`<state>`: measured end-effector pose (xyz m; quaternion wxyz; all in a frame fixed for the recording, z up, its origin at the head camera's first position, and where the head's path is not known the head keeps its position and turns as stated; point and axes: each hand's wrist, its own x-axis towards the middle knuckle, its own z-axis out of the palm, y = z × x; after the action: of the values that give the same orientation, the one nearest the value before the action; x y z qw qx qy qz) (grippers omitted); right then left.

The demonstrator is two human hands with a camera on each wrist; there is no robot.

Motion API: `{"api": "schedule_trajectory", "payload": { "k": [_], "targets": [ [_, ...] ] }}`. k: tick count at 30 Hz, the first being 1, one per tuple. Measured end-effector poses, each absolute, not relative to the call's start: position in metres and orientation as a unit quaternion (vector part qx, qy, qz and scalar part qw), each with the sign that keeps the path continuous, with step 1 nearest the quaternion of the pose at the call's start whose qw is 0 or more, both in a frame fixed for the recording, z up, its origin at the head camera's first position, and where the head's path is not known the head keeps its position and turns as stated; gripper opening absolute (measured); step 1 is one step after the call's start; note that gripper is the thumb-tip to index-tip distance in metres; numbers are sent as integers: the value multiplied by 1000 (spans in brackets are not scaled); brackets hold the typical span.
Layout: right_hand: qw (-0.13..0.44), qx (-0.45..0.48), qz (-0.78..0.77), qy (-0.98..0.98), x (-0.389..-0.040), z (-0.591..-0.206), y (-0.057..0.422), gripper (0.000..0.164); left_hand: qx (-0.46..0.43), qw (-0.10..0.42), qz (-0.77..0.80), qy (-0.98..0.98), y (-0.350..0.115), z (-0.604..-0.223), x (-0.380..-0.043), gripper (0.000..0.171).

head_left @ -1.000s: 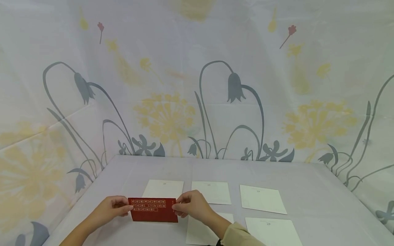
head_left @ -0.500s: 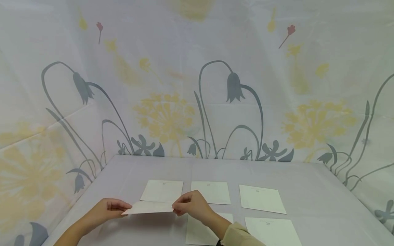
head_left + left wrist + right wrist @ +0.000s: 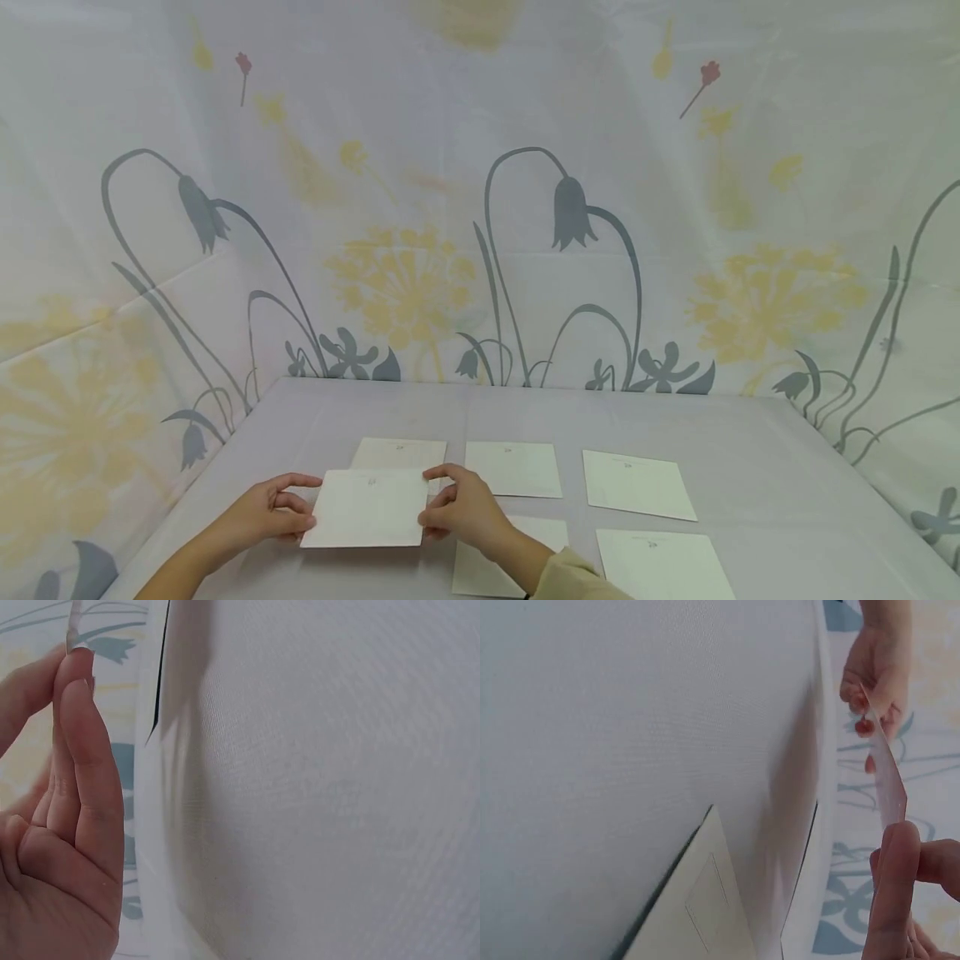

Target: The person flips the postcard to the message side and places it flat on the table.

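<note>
A postcard (image 3: 367,510) is held above the table between both hands, its white side with a small emblem facing up toward the head camera. My left hand (image 3: 264,515) pinches its left edge with thumb and fingers. At the opposite edge, my right hand (image 3: 471,515) grips it the same way. The right wrist view catches the postcard (image 3: 887,776) almost edge-on, stretched between the two hands. Only a thin corner of the postcard (image 3: 74,626) shows above the fingertips in the left wrist view. Its underside is hidden from the head camera.
Several similar white cards lie in two rows: back left (image 3: 397,452), back middle (image 3: 513,469), back right (image 3: 640,486), front middle (image 3: 483,571) and front right (image 3: 663,567). The right forearm partly covers the front middle card. A floral-print cloth (image 3: 420,167) hangs behind the table (image 3: 750,450).
The postcard has flipped from its red side with rows of small pictures, through nearly edge-on, to its white side. Both hands kept hold of it, and the cards on the table stayed put.
</note>
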<state>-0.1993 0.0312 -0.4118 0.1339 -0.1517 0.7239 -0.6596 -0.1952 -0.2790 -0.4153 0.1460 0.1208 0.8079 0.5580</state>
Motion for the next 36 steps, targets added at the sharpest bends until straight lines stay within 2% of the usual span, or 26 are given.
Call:
{"api": "schedule_trajectory", "payload": {
  "k": [4,7,24,36],
  "targets": [
    [134,-132,-665,723,-196,-416,28,65,117,139,550,815,-278,-416,-195,62],
    [136,-124,-664,725,-193,-418,26,69,114,141,546,818,-277,-417,-195,58],
    [146,-109,-613,768,-184,-423,25,61,120,152,505,841,-273,-425,-191,55],
    [186,-91,-591,780,-184,-426,26,57,120,164,493,846,-273,-428,-190,54]
  ]
}}
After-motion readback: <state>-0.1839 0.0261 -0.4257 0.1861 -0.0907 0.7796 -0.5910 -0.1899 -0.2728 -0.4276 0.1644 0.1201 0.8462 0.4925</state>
